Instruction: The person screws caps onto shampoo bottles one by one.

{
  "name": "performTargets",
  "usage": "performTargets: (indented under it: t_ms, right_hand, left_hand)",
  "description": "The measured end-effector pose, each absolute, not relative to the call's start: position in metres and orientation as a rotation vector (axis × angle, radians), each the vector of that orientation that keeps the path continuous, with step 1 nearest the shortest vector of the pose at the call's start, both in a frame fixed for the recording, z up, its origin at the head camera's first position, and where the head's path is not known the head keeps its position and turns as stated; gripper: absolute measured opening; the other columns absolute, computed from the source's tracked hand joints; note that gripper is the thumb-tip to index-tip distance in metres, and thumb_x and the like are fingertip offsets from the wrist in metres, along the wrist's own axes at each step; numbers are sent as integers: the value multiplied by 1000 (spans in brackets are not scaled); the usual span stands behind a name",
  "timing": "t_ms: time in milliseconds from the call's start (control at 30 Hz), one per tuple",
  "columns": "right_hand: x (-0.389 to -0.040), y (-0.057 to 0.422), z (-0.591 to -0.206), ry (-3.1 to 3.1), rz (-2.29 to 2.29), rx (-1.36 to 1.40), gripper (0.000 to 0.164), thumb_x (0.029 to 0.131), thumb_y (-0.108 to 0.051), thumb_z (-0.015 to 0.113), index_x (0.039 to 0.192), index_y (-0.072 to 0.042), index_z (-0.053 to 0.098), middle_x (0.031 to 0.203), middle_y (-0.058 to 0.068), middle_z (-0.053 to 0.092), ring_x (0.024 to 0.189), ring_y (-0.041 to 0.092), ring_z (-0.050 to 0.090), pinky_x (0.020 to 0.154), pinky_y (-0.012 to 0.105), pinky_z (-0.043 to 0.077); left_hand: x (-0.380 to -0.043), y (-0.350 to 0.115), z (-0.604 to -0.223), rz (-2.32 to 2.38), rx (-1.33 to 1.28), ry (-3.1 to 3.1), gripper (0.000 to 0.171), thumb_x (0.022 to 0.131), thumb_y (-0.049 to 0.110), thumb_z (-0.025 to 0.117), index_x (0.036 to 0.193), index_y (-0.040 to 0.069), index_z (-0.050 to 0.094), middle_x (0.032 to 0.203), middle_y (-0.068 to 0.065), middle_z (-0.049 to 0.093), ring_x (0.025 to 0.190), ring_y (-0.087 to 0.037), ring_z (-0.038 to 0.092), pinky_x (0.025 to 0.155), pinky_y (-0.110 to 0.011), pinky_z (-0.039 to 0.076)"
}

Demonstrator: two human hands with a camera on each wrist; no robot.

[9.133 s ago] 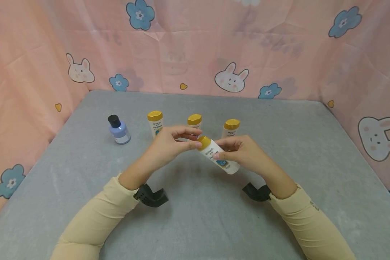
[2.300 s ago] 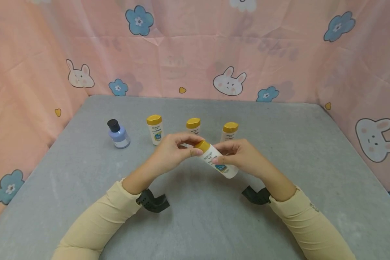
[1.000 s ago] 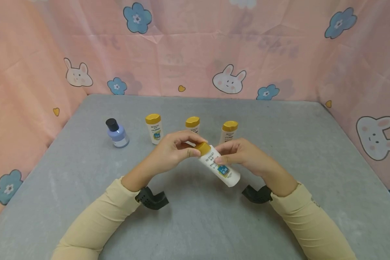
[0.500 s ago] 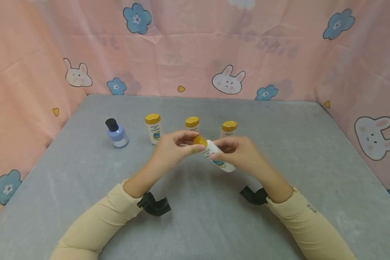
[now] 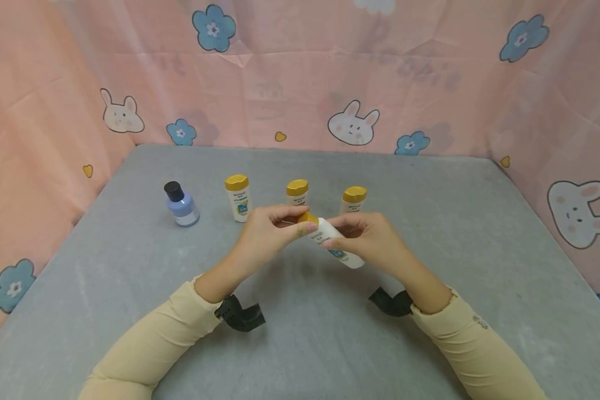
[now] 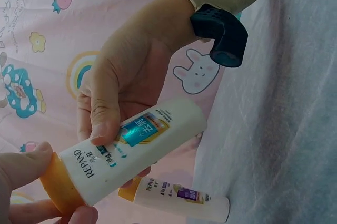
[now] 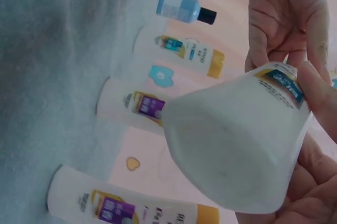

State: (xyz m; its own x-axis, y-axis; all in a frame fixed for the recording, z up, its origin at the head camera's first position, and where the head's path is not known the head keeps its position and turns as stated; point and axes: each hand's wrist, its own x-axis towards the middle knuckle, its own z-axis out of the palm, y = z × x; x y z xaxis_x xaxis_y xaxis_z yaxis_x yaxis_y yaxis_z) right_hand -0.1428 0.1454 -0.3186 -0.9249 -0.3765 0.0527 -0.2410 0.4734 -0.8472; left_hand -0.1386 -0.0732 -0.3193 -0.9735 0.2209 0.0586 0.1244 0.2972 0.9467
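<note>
A white shampoo bottle [image 5: 347, 259] with a gold cap and a blue label is held tilted above the table, its base pointing down to the right. My left hand [image 5: 262, 233] pinches the gold cap [image 6: 60, 184] between thumb and fingers. Around the bottle's body, my right hand [image 5: 377, 239] grips with the thumb in front; the fingers behind are partly hidden. Three similar gold-capped bottles stand upright behind the hands: a left one [image 5: 238, 200], a middle one [image 5: 297, 193] and a right one [image 5: 354, 200]. The hands partly cover the middle and right ones.
A blue-purple bottle [image 5: 182, 208] with a black cap stands at the far left of the row. Grey cloth covers the table [image 5: 300, 344]. Pink printed curtain [image 5: 290, 72] hangs along the back and sides. Each wrist wears a dark camera mount [image 5: 241, 315].
Both hands keep hold of the same bottle throughout. Over the last second its base has swung up and slightly left, and its label has turned. The standing bottles have stayed put.
</note>
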Motion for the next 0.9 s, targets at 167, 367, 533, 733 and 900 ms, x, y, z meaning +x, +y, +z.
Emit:
performTargets:
  t_ms: [167,367,533,733,900]
  right_hand:
    - [-143,148,-316,2554,-1434,-618,31,85,-17,80,113,-6,75,100,12,74,82,16,70,72,31,58]
    - [-145,150,-314,2520,-1432,-624,31,84,-15,80,113,-4,75,99,14,74,81,17,69,73,31,58]
    - [-144,151,-312,2502,-1421,-614,32,86,-16,79,115,-3,74,102,14,74,83,18,70,73,32,58]
    - [-144,148,-312,2551,-1427,-500,33,85,-22,80,115,-8,74,104,12,73,86,19,71,73,32,58]
    - [-143,146,-315,2604,-1452,-504,30,84,-19,80,111,-6,75,102,13,74,85,21,71,73,31,58]
  left_hand:
    - [-137,-75,-319,1817,388,2433,41,85,21,80,124,8,71,122,-7,71,95,-17,71,81,-29,61]
    - [-135,-76,-318,1828,464,2404,42,86,17,79,126,7,69,122,-9,70,97,-16,71,83,-28,61]
    - [-135,-75,-317,1853,452,2369,42,87,16,78,127,8,68,124,-8,69,100,-18,71,85,-30,61]
    - [-138,-71,-320,1964,274,2277,44,87,19,79,128,11,66,124,-6,68,103,-17,70,89,-28,59]
    - [-140,-68,-322,2016,239,2248,40,86,16,79,122,7,66,120,-9,69,103,-18,70,89,-28,59]
